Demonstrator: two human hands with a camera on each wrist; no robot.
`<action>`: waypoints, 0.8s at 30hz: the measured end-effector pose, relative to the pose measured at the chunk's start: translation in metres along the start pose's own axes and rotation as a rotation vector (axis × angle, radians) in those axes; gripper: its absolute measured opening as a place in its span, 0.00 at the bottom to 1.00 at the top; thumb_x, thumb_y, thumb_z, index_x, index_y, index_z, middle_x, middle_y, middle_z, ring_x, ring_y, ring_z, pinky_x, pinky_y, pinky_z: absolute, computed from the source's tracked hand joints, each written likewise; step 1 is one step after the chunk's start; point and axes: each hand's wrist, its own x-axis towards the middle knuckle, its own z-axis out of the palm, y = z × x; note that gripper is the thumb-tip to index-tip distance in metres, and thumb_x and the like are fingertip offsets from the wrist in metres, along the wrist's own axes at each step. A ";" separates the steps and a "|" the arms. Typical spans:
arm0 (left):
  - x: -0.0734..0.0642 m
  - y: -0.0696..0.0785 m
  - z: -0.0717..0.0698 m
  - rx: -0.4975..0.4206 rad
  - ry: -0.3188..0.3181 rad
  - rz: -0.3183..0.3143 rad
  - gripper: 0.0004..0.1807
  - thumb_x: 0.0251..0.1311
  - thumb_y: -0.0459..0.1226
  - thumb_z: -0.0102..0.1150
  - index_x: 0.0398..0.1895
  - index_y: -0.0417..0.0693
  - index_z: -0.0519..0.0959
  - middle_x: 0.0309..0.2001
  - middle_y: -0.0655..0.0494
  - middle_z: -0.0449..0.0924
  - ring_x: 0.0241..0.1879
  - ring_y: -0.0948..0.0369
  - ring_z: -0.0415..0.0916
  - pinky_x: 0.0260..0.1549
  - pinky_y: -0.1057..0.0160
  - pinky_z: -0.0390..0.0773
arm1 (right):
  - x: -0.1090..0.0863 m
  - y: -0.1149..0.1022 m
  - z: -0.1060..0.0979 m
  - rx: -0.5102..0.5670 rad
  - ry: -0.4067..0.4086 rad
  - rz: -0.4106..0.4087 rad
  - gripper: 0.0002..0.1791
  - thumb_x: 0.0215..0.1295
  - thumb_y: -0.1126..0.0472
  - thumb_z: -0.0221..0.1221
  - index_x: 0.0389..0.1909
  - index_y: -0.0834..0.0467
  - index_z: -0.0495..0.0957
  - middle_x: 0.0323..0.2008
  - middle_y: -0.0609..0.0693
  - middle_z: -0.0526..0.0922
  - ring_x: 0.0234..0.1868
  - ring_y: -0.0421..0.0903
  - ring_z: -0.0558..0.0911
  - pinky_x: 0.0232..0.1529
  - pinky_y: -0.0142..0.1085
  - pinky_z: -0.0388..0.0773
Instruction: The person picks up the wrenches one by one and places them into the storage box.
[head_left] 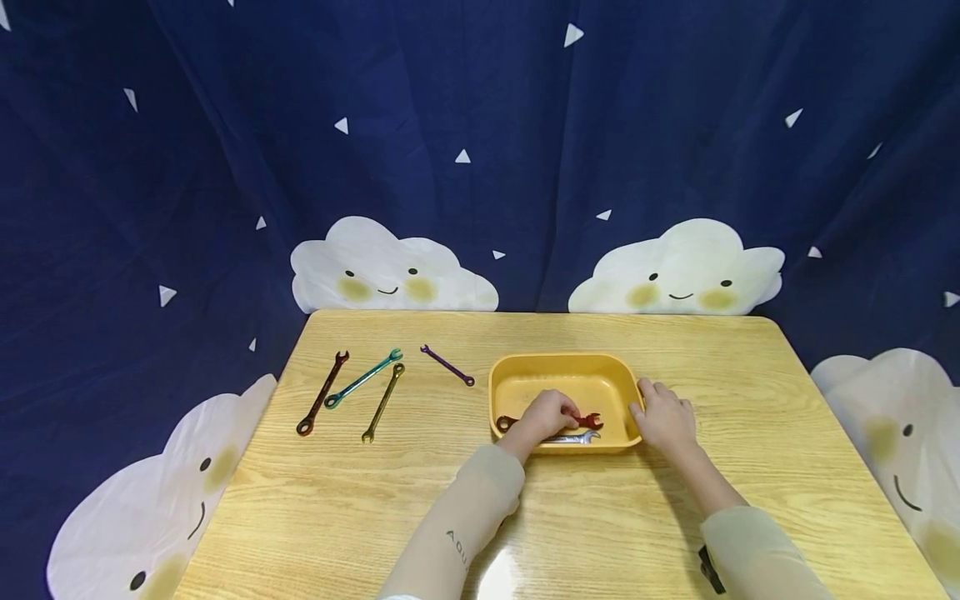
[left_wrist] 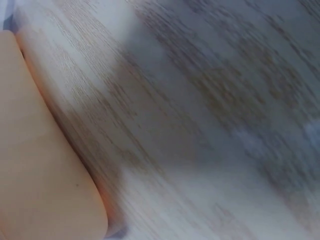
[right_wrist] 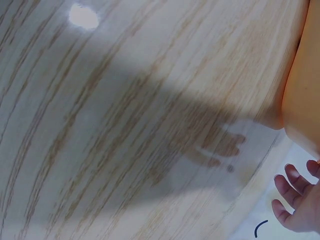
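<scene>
While pinching red wrench [head_left: 594,421] with left grip [head_left: 552,412], reached into yellow tray [head_left: 558,357]. Held its three-o'clock end with right grip [head_left: 667,416].

Dark letters [head_left: 457,547] reading "AQU", with the last partly obscured, on the left sleeve [head_left: 467,518].

Inside the yellow box [head_left: 562,364], the back part of the floor can be entered from above. Toward the front wall, the red wrench [head_left: 591,422] and the silver wrench [head_left: 577,437] take the room; the left grip [head_left: 543,413] and left sleeve [head_left: 465,508] obstruct the front left corner. The right grip [head_left: 667,415] occupies the right wall. Beyond it, the bench [head_left: 750,400] offers a wide passage; leftward, the purple wrench [head_left: 447,365] leaves only a narrow one beside the box.
</scene>
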 end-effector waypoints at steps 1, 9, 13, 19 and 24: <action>0.000 0.000 0.000 0.008 -0.003 0.001 0.03 0.51 0.34 0.65 0.30 0.46 0.84 0.30 0.58 0.82 0.30 0.68 0.71 0.32 0.73 0.70 | 0.000 0.000 0.000 -0.001 0.001 -0.001 0.22 0.65 0.55 0.46 0.55 0.64 0.63 0.50 0.67 0.71 0.49 0.66 0.71 0.44 0.62 0.63; -0.002 -0.001 -0.002 0.060 0.000 0.018 0.03 0.51 0.36 0.65 0.29 0.46 0.84 0.27 0.61 0.82 0.27 0.69 0.70 0.30 0.74 0.70 | 0.000 -0.001 0.000 -0.006 -0.002 -0.005 0.23 0.65 0.55 0.46 0.56 0.64 0.62 0.50 0.67 0.71 0.49 0.66 0.71 0.45 0.62 0.63; -0.002 -0.001 -0.003 0.052 -0.011 0.003 0.03 0.52 0.36 0.64 0.30 0.47 0.84 0.27 0.61 0.81 0.27 0.69 0.70 0.31 0.73 0.70 | 0.000 -0.001 0.000 -0.010 -0.005 -0.005 0.23 0.65 0.55 0.45 0.56 0.64 0.62 0.51 0.67 0.70 0.50 0.67 0.70 0.45 0.62 0.63; -0.001 -0.003 -0.002 0.046 -0.017 -0.017 0.04 0.53 0.37 0.64 0.30 0.49 0.84 0.27 0.62 0.80 0.27 0.69 0.70 0.31 0.73 0.70 | 0.000 -0.001 -0.001 -0.005 -0.009 0.001 0.23 0.65 0.55 0.46 0.56 0.64 0.62 0.51 0.67 0.70 0.50 0.67 0.70 0.46 0.62 0.62; -0.001 -0.004 -0.002 0.040 -0.014 -0.020 0.04 0.53 0.38 0.63 0.30 0.49 0.84 0.26 0.63 0.79 0.26 0.70 0.69 0.30 0.73 0.69 | 0.000 -0.001 -0.001 -0.001 -0.009 0.003 0.23 0.65 0.55 0.46 0.56 0.64 0.63 0.50 0.67 0.71 0.49 0.66 0.71 0.45 0.62 0.62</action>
